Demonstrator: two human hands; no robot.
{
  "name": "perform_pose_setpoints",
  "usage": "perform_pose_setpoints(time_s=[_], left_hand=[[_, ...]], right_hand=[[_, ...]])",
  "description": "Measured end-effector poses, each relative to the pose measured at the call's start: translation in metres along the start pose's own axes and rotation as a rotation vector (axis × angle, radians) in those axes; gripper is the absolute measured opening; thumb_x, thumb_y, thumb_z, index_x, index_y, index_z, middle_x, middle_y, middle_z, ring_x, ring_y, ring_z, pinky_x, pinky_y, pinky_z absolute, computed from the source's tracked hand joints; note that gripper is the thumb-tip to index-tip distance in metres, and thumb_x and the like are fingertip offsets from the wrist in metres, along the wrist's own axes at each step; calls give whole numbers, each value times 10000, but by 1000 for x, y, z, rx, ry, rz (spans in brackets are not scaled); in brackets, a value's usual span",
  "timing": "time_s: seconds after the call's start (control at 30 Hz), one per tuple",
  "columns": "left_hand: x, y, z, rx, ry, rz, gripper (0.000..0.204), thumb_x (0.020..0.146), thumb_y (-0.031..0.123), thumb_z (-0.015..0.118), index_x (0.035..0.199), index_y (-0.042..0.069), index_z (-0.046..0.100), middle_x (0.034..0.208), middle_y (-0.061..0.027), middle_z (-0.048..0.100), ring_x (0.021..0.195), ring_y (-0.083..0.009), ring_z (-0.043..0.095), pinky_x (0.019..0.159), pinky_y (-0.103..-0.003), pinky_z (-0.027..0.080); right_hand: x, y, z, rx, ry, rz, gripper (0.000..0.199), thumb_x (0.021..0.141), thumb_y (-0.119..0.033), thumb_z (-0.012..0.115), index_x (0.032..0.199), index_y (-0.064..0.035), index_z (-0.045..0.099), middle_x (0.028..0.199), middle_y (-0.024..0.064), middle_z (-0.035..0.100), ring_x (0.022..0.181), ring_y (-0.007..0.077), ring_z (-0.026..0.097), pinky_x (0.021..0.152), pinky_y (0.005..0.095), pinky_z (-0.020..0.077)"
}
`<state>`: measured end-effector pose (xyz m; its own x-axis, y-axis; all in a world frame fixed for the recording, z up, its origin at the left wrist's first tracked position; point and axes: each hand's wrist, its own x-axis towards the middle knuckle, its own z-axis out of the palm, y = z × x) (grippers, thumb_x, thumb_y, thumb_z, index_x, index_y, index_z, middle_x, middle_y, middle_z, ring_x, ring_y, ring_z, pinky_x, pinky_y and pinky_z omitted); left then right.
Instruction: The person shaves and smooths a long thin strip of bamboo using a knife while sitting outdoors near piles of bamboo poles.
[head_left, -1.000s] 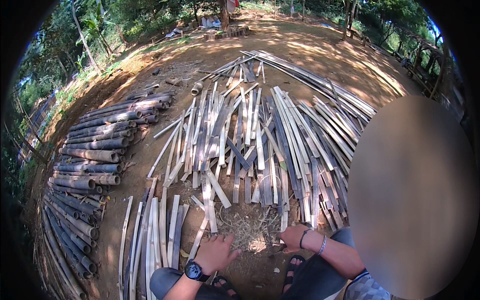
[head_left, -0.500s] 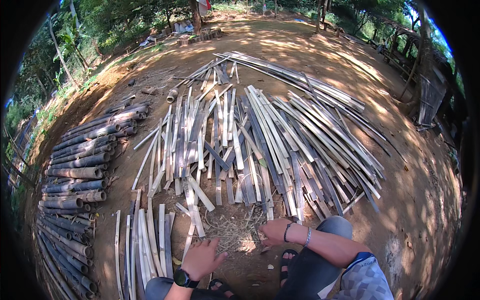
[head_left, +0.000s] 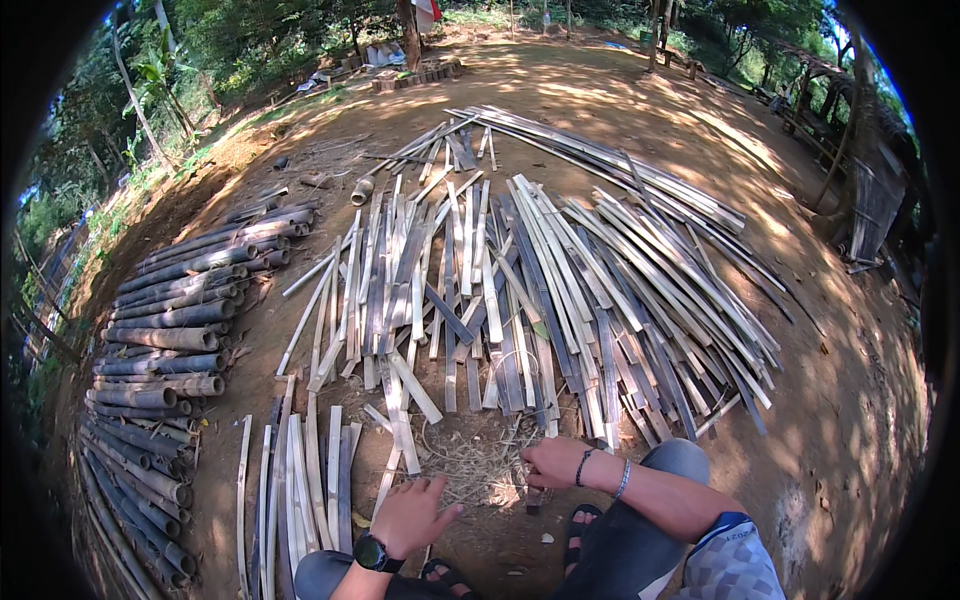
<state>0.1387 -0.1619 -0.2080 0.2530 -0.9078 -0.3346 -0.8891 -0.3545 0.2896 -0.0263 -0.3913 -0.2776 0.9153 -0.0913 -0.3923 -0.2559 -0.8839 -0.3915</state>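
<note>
1. The right hand [head_left: 553, 462] has slid inward toward the knee and is now clenched around a short dark stick-like tool [head_left: 533, 497], whose tip pokes down just below the fist.
2. The left hand [head_left: 412, 515], black wristwatch [head_left: 369, 552] on its wrist, stays released, fingers spread, hovering left of the grip.
3. The heap of pale dry bamboo shavings [head_left: 478, 462] lies between both hands; split bamboo slats [head_left: 520, 280] fan out beyond the grip, untouched.
</note>
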Motion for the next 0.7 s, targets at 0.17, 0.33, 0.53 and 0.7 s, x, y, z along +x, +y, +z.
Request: perform_pose_setpoints(time_s=[0.17,0.33,0.53,0.7], left_hand=[[-2,-4,3,9,23,2,581,903,469,473,1318,67,406,1128,-214,583,1034,-383,577,887,-477,448],[-3,3,-4,4,-4,-29,572,894,444,504,1289,38,426,1099,-201,587,1049,-363,565,894,-465,430],[-2,-4,7,37,25,-7,575,904,451,484,1305,44,418,1100,-227,587,1027,-384,576,879,-466,454],[-2,-5,9,22,34,3,577,904,453,486,1305,43,422,1096,-227,587,1028,-384,574,880,-453,457]], right_hand=[[1,-5,-4,11,26,-25,381,821,-339,607,986,4,599,808,212,657,807,383,647,726,468,525],[-7,-11,-10,-34,32,25,364,827,-350,605,974,-17,603,817,196,658,808,369,649,718,462,528],[-6,-14,-11,-53,20,18,366,837,-372,599,932,-19,604,814,194,659,795,364,654,708,458,532],[-6,-13,-9,-84,42,13,377,844,-383,594,912,-12,599,799,204,657,768,370,657,683,454,538]])
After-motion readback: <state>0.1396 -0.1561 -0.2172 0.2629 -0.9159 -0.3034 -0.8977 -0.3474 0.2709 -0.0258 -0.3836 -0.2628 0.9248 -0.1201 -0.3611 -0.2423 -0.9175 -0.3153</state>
